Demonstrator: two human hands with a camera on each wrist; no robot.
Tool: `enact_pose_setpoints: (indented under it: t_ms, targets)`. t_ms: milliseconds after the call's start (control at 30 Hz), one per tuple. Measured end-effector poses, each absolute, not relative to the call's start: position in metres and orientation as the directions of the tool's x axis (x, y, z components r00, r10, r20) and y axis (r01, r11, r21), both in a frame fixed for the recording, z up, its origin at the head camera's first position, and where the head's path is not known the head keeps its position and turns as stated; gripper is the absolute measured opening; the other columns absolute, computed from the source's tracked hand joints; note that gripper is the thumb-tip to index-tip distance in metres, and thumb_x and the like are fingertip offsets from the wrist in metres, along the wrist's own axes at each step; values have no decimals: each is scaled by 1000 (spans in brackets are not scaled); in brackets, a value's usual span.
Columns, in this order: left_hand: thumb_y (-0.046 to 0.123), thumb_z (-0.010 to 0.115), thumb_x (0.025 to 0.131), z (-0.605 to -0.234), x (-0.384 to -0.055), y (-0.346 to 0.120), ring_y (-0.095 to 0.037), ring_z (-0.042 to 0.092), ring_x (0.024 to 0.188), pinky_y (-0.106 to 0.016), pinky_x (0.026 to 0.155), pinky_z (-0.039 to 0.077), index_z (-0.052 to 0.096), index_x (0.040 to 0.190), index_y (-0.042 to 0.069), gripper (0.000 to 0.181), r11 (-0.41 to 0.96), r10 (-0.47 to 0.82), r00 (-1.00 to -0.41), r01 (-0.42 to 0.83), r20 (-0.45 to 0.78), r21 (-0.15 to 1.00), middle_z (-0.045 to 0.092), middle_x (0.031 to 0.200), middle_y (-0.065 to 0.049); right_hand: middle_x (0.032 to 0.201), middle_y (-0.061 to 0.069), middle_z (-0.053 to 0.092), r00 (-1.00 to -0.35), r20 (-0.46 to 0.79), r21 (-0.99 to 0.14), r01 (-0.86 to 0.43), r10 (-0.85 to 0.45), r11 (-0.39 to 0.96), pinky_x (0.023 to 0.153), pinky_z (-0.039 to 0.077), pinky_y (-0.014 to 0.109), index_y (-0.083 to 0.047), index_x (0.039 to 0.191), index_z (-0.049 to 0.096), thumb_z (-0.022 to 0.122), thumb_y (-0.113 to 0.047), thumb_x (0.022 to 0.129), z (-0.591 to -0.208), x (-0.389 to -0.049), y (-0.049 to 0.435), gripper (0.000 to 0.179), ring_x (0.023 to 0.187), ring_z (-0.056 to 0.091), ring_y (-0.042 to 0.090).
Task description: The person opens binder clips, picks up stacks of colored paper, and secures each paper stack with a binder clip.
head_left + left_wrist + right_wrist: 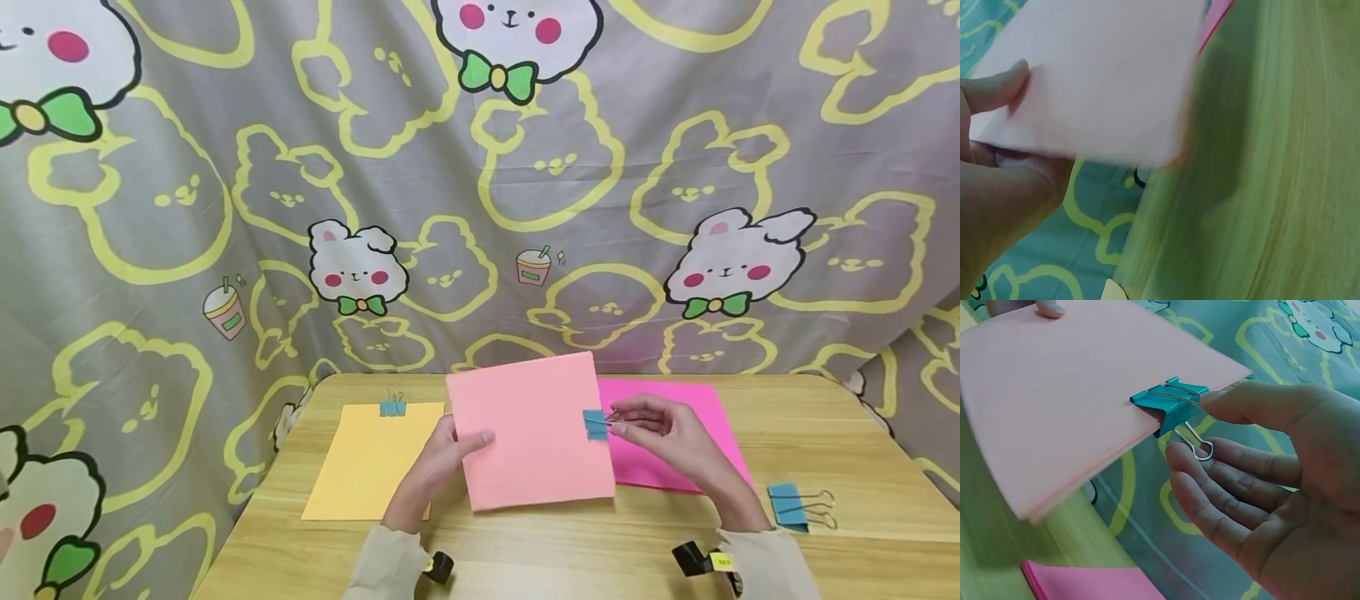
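A stack of light pink paper (532,442) is held up above the table, tilted toward the head camera. My left hand (442,458) grips its left edge, thumb on the front face and fingers behind. On the opposite edge sits a teal binder clip (1175,403), its body straddling the sheets. My right hand (667,429) holds this clip by its wire handles; in the right wrist view the thumb (1229,403) lies on the upper handle and fingertips (1179,453) meet the lower one. The left wrist view shows the left thumb (1000,87) pressing the paper.
Yellow paper (367,467) lies at the left with another teal binder clip (392,408) on its far edge. Bright pink paper (675,417) lies behind the right hand. A loose teal clip (789,507) rests at the right of the wooden table (847,433). A patterned curtain (450,183) hangs behind.
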State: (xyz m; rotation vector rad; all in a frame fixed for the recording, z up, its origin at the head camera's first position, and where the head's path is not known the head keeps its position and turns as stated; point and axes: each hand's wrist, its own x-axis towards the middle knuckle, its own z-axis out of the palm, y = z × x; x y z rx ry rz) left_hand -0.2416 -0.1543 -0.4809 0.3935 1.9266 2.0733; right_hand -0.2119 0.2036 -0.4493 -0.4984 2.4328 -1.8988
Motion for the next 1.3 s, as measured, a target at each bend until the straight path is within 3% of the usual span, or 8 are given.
enact_pose_setpoints:
  t_ms: [233, 367, 500, 700, 900, 1133, 1300]
  targets:
    - [3, 63, 100, -479, -243, -163, -15, 72, 87, -32, 77, 59, 60, 122, -2, 23, -139, 417, -909, -34, 28, 990, 71, 100, -5, 114, 14, 74, -952, 156, -944, -222, -262, 243, 87, 56, 27, 1, 124, 66, 74, -18, 96, -440, -208, 206, 35, 101, 73, 20]
    - [-1, 61, 99, -475, -243, -173, -15, 71, 84, -31, 76, 59, 65, 120, -7, 22, -144, 491, -866, 28, 96, 989, 73, 100, -6, 113, 11, 74, -951, 152, -939, -224, -268, 261, 86, 57, 29, -2, 124, 66, 74, -20, 96, -436, -206, 207, 34, 100, 73, 22]
    - [-2, 61, 98, -470, -241, -178, -13, 71, 82, -28, 77, 57, 65, 118, -13, 24, -49, 589, -797, 128, 132, 991, 76, 98, -10, 111, 10, 74, -945, 154, -932, -236, -288, 276, 84, 58, 30, -4, 124, 67, 75, -20, 96, -434, -204, 206, 33, 97, 74, 23]
    - [-2, 63, 97, -464, -234, -163, -11, 67, 81, -23, 77, 54, 65, 115, -13, 21, 124, 668, -742, 178, 51, 976, 73, 101, -27, 112, 12, 74, -915, 165, -919, -278, -369, 279, 84, 58, 30, -3, 123, 69, 73, -18, 97, -437, -205, 198, 30, 96, 73, 21]
    - [-4, 60, 98, -466, -226, -140, -14, 57, 76, -22, 70, 46, 67, 111, -10, 16, 150, 610, -788, 214, 80, 965, 70, 96, -25, 111, 12, 73, -882, 180, -899, -327, -436, 290, 85, 57, 29, -2, 122, 69, 71, -17, 98, -440, -205, 188, 29, 97, 71, 18]
    - [-4, 61, 99, -469, -221, -121, -14, 55, 71, -21, 65, 43, 69, 101, -5, 8, 185, 470, -877, 210, 101, 960, 70, 89, -14, 108, 7, 73, -879, 174, -883, -338, -443, 325, 83, 57, 28, 2, 124, 67, 72, -17, 97, -437, -203, 184, 33, 96, 70, 19]
    - [-8, 59, 98, -474, -225, -118, -13, 57, 73, -21, 65, 45, 69, 105, -8, 12, 236, 396, -908, 243, 136, 941, 72, 91, -19, 114, 10, 73, -901, 193, -844, -354, -389, 402, 85, 57, 28, 4, 127, 65, 74, -18, 97, -430, -201, 192, 39, 99, 71, 19]
